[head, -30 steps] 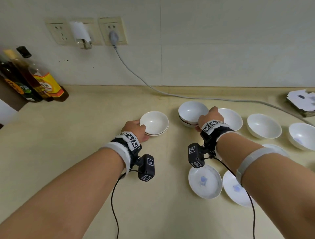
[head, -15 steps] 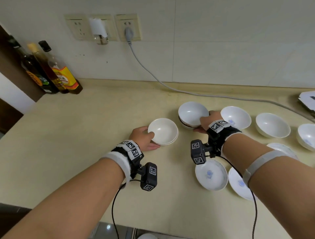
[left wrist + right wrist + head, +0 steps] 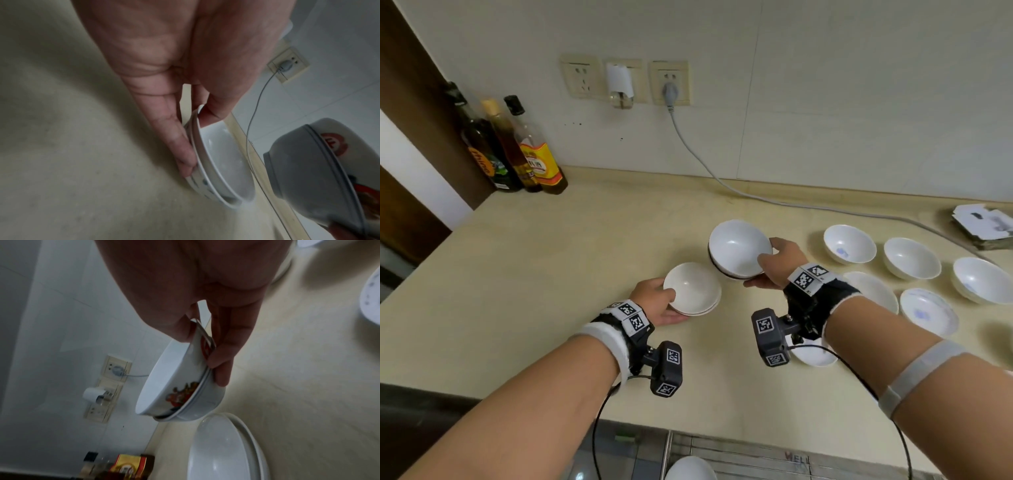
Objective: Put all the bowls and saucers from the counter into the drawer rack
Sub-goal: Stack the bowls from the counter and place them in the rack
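Note:
My left hand pinches the rim of two stacked white saucers, thumb inside and fingers underneath, held just above the counter; the left wrist view shows the same saucers in that hand. My right hand grips two nested white bowls by the rim, lifted and tilted; in the right wrist view the bowls show a red pattern on the side under my right hand. More white bowls and saucers sit on the counter to the right. A white dish lies in the drawer rack below.
Three bottles stand at the back left against the wall. A grey cable runs from the wall socket across the counter's back. A stack of paper lies far right. The counter's front edge is just below my forearms.
Both hands have lifted their stacks off the counter and drawn them toward me. The view has tipped down, so the drawer rack now shows at the bottom.

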A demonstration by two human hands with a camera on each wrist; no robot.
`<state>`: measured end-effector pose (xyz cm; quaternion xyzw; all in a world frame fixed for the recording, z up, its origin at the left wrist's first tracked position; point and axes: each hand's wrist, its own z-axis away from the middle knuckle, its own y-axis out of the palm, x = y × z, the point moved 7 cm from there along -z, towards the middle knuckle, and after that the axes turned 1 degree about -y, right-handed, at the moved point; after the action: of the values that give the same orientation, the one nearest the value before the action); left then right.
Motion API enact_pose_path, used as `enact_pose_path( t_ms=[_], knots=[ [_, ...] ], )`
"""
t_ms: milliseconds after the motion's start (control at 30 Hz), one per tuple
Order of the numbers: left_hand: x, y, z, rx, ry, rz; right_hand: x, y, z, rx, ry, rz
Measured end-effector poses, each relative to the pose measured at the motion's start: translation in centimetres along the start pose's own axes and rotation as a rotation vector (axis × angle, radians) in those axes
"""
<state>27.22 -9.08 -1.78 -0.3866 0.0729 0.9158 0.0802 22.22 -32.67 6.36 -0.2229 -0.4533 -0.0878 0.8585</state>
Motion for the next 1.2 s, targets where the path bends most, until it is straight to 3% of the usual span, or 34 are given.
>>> enact_pose_path(
  t_ms=[200,367,800,1000,1200],
  knots=[
    [1.1,-0.9,1.6,0.092,-0.039,-0.004,-0.2,5.5,1.6,0.087,-0.016,0.089],
    [1.5,-1.7,2.1,0.07,-0.078,0.095,-0.7,8.2,1.9,0.082,-0.024,0.195],
    [0.7,0.0,2.1,0.124,0.018,0.005,-1.9,9.8,1.0,0.094,-0.065,0.403],
    [1.4,-0.4,3.0,0.08,0.07,0.022,-4.4,10.1,2.5,0.22,0.184,0.115],
    [3.8,-2.3,8.3,0.085,0.06,0.016,-5.6,10.1,6.9,0.421,0.211,-0.027]
  ],
)
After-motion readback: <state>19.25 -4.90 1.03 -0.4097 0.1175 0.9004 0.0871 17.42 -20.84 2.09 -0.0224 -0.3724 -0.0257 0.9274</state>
